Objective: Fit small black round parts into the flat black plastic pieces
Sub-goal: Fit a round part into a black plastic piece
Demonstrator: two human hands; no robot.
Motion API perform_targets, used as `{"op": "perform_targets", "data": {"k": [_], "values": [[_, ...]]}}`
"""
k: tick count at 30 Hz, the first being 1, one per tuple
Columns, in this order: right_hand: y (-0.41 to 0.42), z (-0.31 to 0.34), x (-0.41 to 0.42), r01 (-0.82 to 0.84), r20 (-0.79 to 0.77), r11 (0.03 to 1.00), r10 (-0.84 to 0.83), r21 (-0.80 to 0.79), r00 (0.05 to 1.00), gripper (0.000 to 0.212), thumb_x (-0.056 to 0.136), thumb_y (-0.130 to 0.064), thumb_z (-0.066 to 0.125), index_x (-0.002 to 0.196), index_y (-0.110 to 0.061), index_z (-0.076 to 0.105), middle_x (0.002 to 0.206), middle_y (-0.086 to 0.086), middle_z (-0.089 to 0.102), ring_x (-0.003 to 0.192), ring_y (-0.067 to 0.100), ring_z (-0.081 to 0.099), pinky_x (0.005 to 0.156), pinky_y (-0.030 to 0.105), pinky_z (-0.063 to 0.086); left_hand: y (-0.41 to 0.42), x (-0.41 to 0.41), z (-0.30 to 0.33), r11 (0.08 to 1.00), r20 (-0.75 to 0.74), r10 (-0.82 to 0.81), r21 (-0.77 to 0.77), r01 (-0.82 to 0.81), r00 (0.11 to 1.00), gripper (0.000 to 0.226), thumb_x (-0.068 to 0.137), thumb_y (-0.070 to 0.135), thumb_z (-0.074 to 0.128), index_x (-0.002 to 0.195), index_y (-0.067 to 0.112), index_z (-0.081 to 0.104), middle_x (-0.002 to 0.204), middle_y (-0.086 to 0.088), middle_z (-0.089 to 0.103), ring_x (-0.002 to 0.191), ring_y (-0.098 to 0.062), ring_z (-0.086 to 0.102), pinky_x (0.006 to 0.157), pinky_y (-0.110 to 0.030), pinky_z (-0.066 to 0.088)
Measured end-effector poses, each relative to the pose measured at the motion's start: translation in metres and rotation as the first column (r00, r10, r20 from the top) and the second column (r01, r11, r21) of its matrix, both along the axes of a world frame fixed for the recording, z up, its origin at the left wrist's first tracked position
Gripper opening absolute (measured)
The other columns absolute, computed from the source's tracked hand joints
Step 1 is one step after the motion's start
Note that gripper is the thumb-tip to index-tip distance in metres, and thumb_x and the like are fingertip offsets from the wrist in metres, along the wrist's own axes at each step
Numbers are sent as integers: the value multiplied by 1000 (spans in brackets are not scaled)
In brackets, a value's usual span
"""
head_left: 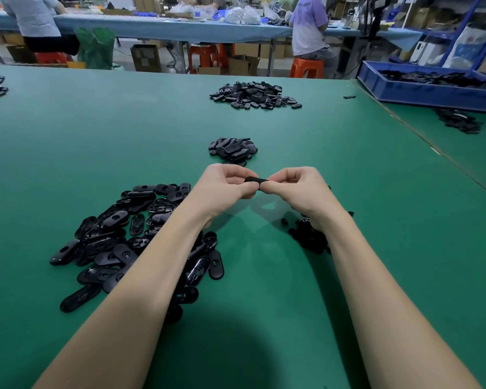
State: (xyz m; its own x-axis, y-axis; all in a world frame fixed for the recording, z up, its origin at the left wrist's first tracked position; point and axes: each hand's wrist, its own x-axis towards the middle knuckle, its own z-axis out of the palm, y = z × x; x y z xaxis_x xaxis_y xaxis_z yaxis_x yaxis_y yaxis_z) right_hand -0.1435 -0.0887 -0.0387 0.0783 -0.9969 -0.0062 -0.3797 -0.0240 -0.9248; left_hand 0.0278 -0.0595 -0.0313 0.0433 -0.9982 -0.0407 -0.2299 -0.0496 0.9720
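My left hand point(225, 189) and my right hand point(296, 189) meet above the green table, both pinching one flat black plastic piece point(256, 180) seen edge-on between the fingertips. Any round part in it is hidden by my fingers. A loose heap of flat black oval pieces point(118, 237) lies under and left of my left forearm. A small heap of black round parts point(309, 237) sits beside my right wrist. Just beyond my hands lies a small pile of black oval pieces point(232, 150).
A bigger pile of black pieces point(254, 95) lies farther back on the green table point(68, 136). A blue bin point(432, 88) of black parts stands at the right on a second table. People sit at a blue bench behind.
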Motion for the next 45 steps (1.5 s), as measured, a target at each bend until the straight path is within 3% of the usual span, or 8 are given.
{"op": "perform_targets", "data": {"k": [13,16,21,25,29,35,41,45], "values": [[2,1,5,-14,21,999,14,-42,1000,14,78,-25,83,79,-20,71,57,-16,62,46,-2,48,46,9,35,-2,4,-4,998,30,-1,-59,3,1000,14,86,7,74,96,16,69,80,-6,77,77,-17,72,97,-40,56],[4,5,0,-51,140,997,43,52,989,20,82,-25,83,96,-23,70,67,-13,72,48,3,43,46,13,35,-3,13,-1,978,165,-80,-177,109,983,23,84,7,74,101,21,67,83,-1,78,80,-15,75,82,-26,57],[4,2,-3,-15,49,998,12,63,999,18,82,-31,82,94,-23,71,74,-10,74,46,0,52,44,8,36,-16,15,-10,956,465,69,-284,75,882,16,80,22,82,92,25,72,85,13,72,71,-2,67,65,-1,40],[1,0,-3,-20,17,997,19,69,1000,12,85,-33,77,91,-23,72,92,-2,79,49,0,56,53,11,42,-54,13,-10,935,455,253,-343,-94,854,13,81,32,80,91,25,76,84,13,73,72,-6,64,74,-18,51],[3,0,-2,-48,-25,997,49,64,998,10,86,-31,74,90,-22,72,90,-2,79,51,1,55,65,23,46,-102,11,-2,885,500,452,-353,-303,739,15,84,40,73,95,30,73,97,9,74,100,-17,67,76,-26,45],[1,1,-1,-57,-81,997,60,45,995,8,86,-33,71,83,-26,71,82,-10,78,57,1,56,64,23,44,-139,16,-2,922,672,388,-275,-273,632,9,89,33,66,96,28,68,107,2,71,109,-24,63,82,-30,43],[1,-1,4,-56,-161,998,61,35,985,8,83,-34,71,80,-27,71,83,-9,77,65,7,60,69,27,49,-123,22,7,928,630,373,-271,-258,681,22,89,34,62,110,27,64,111,3,68,108,-22,61,85,-31,46],[6,-2,17,-110,-508,993,77,-37,858,10,85,-40,67,86,-31,70,90,-14,74,92,14,66,81,30,51,-75,24,7,933,476,336,-286,-218,813,10,89,30,65,95,25,71,92,6,71,96,-16,66,82,-21,46]]}}
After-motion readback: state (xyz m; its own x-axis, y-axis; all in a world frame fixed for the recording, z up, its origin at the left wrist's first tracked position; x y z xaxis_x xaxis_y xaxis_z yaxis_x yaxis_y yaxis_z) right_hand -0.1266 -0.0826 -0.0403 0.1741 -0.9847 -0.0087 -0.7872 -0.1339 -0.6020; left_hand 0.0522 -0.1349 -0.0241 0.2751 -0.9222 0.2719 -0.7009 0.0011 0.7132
